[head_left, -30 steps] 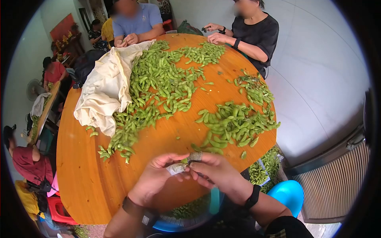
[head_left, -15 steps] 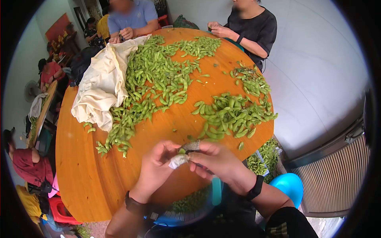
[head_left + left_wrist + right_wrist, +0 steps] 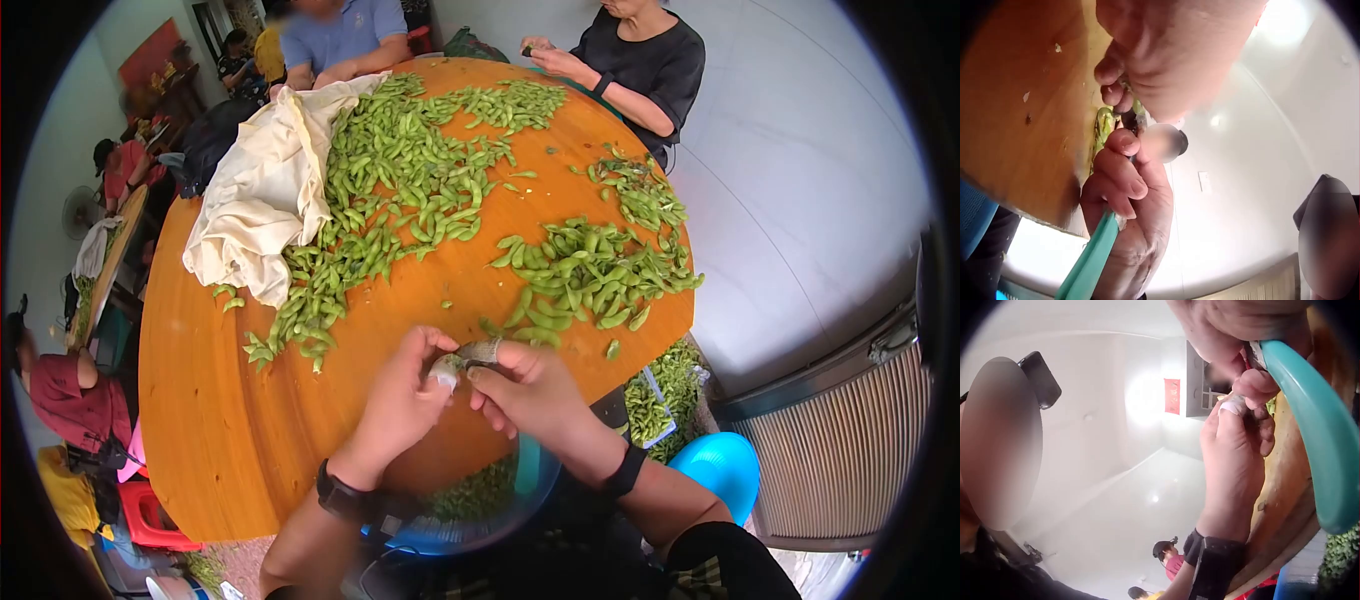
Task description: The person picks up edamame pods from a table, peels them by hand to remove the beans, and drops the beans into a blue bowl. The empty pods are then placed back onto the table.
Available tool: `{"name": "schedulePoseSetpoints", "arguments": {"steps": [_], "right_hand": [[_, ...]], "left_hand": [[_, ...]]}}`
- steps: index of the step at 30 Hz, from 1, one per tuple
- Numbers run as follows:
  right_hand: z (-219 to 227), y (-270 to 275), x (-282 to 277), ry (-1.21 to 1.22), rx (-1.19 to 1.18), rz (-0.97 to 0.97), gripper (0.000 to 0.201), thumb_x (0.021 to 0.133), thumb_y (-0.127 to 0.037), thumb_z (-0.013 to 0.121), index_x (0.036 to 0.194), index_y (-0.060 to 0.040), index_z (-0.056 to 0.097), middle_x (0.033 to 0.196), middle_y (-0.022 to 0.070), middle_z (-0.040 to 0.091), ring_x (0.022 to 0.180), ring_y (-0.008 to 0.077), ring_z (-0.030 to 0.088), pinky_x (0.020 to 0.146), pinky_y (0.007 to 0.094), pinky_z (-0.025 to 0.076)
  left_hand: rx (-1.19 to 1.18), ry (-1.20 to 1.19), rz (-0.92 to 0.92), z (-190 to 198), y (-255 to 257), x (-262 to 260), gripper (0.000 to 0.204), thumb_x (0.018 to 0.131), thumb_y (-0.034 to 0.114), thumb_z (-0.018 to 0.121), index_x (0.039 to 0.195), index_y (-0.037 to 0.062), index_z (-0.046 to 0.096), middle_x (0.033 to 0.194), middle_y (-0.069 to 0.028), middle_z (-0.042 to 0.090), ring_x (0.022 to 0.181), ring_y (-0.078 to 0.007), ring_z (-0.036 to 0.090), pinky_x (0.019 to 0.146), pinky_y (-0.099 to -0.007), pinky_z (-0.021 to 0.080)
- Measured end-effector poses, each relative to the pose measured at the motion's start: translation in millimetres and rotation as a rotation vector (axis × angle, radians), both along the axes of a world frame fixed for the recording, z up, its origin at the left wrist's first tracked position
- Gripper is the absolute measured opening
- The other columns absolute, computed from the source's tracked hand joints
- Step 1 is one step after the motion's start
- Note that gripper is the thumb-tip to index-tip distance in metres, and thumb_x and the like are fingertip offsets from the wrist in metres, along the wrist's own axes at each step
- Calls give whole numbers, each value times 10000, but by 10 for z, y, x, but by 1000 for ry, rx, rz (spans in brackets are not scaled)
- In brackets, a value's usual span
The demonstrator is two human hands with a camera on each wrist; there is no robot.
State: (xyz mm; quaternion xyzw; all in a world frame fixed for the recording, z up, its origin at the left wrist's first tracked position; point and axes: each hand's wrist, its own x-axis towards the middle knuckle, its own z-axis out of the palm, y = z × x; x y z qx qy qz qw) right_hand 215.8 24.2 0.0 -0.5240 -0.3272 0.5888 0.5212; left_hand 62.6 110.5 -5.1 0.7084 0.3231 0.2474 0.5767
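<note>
Over the near table edge, my left hand (image 3: 395, 405) pinches a small green edamame pod (image 3: 456, 357), mostly covered by fingers. White tape (image 3: 445, 373) wraps that thumb. My right hand (image 3: 545, 400) meets it at the pod, its index finger banded with greyish tape (image 3: 482, 350). Curled in the right hand's fingers is a tool with a teal handle (image 3: 1094, 256), whose rounded end points away from the palm in the right wrist view. Its working end is hidden between the hands. Below them sits a blue basin (image 3: 545, 490) with green beans inside.
Edamame pods (image 3: 400, 190) cover much of the wooden table (image 3: 230, 430), beside a cream cloth (image 3: 255, 205). Another pod heap (image 3: 590, 275) lies to the right. Two people sit across. Right of the table are a bright blue basin (image 3: 720, 475) and a crate of pods (image 3: 650, 405).
My hands have risen in the head view and drawn closer together around the pod, which shows less now. The table has shifted upward in view too. The teal handle stays in my right hand.
</note>
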Motion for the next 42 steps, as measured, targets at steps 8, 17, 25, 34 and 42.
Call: {"name": "schedulePoseSetpoints", "arguments": {"steps": [8,17,25,34,42], "right_hand": [[-23,116,59,50,86,-243,149,935,-104,548,1042,-65,645,669,9,600,437,47,492,366,197,359],[-59,-23,586,64,186,-120,124,924,-108,551,993,-26,613,684,27,602,416,75,466,352,210,296],[-85,-31,599,35,185,-91,95,911,-87,549,936,-15,605,698,57,602,423,84,467,355,221,280],[-151,-2,598,6,222,-66,160,926,-105,541,1039,-16,611,688,29,594,379,76,406,368,224,268],[-139,1,605,20,226,-51,119,916,-98,553,948,-1,614,698,51,603,389,81,429,365,225,278]], "left_hand": [[-210,43,-66,185,73,-165,262,910,17,439,1160,53,509,879,-10,543,692,-65,496,577,-208,420],[579,405,150,217,-562,-641,97,803,-33,607,897,-10,602,867,-133,592,768,-307,603,702,-324,484],[862,433,222,-76,-1220,-760,152,771,-77,639,902,-2,617,905,-134,583,824,-301,603,707,-341,499],[215,546,-243,-1159,-1523,-1034,207,906,207,599,1039,61,662,1080,-142,620,1007,-329,585,877,-409,474],[253,616,-254,-1070,-1787,-1034,238,872,258,640,1054,109,673,980,-102,626,949,-308,591,817,-394,490]]}}
